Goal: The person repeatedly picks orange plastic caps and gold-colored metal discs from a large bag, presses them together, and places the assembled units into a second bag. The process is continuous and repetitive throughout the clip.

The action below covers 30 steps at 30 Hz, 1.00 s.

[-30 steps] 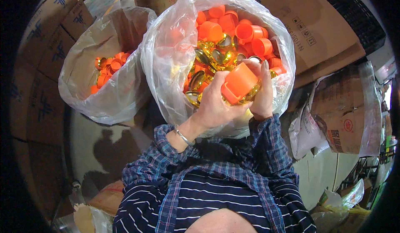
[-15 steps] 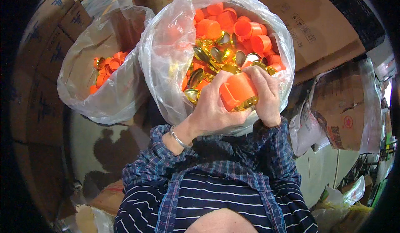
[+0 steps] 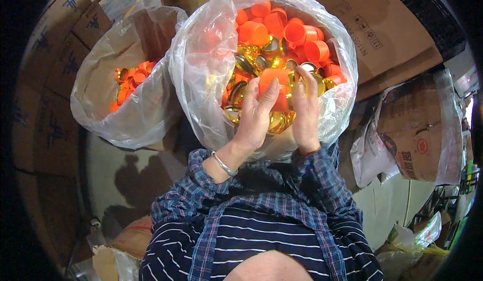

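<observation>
The left hand [image 3: 255, 116] comes up from the lower middle of the frame, wrist tilted toward the right, with the thumb pointing to the upper right and the other fingers mostly hidden behind what it holds. It has a cup [image 3: 274, 78] in its grip, the thumb lying across the orange side. The right hand [image 3: 306, 114] rises almost upright beside it, fingers extended toward the top of the frame, palm turned to the left. Whether it grips the cup or only rests against it, I cannot tell.

The cup is at the centre of the frame, tipped on its side between the two hands. Its orange body sits by the left thumb; its gold end [image 3: 292, 84] faces right, at the right fingers.

Both hands are over the near part of the large bag [image 3: 201, 100], which holds orange cups [image 3: 303, 33] toward the top and gold lids [image 3: 243, 64] lower down. A smaller bag [image 3: 133, 127], at upper left, holds more orange pieces [image 3: 133, 80]. A bracelet [image 3: 224, 164] circles the left wrist, and plaid sleeves [image 3: 329, 180] cover both forearms.
</observation>
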Tool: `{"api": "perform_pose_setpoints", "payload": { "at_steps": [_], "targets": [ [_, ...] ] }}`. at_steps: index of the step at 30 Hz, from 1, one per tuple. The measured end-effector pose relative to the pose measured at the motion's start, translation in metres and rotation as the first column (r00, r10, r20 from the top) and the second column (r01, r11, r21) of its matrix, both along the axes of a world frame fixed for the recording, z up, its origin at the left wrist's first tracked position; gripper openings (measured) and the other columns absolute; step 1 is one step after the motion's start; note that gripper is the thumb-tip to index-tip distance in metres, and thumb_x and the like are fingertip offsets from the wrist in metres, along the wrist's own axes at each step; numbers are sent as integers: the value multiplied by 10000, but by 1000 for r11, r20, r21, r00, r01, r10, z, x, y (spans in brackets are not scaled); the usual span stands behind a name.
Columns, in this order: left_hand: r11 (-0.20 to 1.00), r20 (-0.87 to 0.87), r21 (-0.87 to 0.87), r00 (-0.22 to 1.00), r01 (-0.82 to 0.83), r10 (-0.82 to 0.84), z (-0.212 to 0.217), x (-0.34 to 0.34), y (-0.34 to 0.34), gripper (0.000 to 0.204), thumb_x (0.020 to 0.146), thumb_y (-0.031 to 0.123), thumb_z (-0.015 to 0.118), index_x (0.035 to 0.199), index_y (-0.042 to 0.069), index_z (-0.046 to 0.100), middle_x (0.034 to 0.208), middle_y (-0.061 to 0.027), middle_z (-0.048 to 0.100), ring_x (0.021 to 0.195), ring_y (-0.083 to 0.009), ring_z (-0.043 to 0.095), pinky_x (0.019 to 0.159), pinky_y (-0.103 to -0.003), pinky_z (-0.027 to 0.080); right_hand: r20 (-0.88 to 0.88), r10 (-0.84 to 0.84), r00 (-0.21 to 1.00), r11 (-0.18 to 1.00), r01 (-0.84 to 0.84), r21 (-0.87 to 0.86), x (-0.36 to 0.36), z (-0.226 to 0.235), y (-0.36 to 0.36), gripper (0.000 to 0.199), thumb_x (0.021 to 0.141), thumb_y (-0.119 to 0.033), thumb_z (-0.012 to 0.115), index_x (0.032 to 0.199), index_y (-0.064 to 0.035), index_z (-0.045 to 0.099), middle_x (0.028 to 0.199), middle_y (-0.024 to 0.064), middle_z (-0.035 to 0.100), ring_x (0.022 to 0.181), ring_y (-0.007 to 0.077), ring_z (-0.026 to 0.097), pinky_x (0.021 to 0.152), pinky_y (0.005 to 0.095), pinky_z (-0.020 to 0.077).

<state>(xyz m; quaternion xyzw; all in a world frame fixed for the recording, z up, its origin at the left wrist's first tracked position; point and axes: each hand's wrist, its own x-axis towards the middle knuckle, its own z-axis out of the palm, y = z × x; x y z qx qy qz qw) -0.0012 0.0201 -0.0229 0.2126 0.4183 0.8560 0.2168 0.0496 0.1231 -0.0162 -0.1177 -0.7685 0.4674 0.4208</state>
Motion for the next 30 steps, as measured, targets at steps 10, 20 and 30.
{"api": "perform_pose_setpoints", "payload": {
  "at_steps": [10,20,30],
  "targets": [
    [981,388,195,919,-8,-70,-9,-2,-5,486,1061,457,423,1342,69,504,1255,-49,602,1155,-162,582,1002,-330,481,-130,-38,991,890,92,446,-7,-12,-10,389,845,-76,674,1217,16,612,1207,172,617,1117,319,571,966,401,459],
    [954,-310,4,907,-299,286,-13,-2,-27,390,1071,349,464,1277,21,511,1207,-105,601,1082,-189,599,912,-330,498,-149,398,905,761,-417,-497,-20,-1,-20,364,998,-243,561,1274,-6,557,1214,89,576,1108,196,550,988,331,429],
    [985,254,160,967,-62,20,-3,-15,-19,360,1051,343,519,1220,29,568,1152,-89,624,1046,-182,599,905,-331,490,-44,151,988,982,-145,124,-20,-4,-19,358,929,-173,639,1236,5,592,1159,135,622,1054,264,596,924,366,469]
  ]
}}
